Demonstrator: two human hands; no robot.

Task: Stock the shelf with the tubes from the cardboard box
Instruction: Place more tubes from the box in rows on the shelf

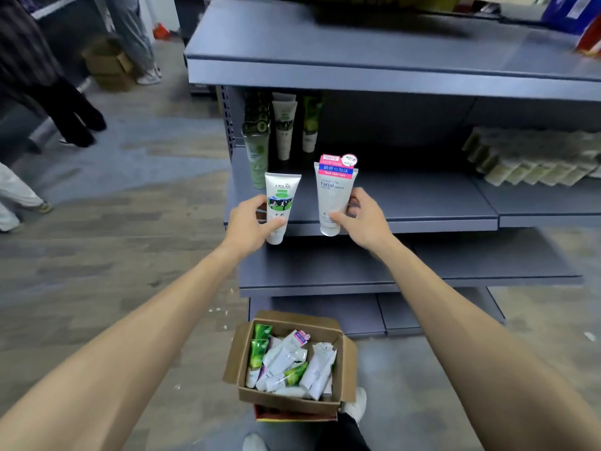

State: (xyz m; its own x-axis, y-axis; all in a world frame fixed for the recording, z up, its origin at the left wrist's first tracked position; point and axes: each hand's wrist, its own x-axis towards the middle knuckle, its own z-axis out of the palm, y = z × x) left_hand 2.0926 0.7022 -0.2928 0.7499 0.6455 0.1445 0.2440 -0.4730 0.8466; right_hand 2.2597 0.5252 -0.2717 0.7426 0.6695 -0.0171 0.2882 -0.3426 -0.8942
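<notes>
White cow-print tube in left fingers, facial tube in right fingers, shelf tubes blurred.

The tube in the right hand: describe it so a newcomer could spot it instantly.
Start at the grey shelf and find the two raised hands before it. The right hand holds a white tube cap-down. Unlike the cow-picture tube in the left hand, it has a pink-and-blue top.

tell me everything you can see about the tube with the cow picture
The cow tube is a white, glossy squeeze tube, seemingly plastic, with a green band and a cow picture on its front. It stands upright, cap down, flat crimped end up, held by the left hand in front of the shelf edge, not yet set down.
</notes>
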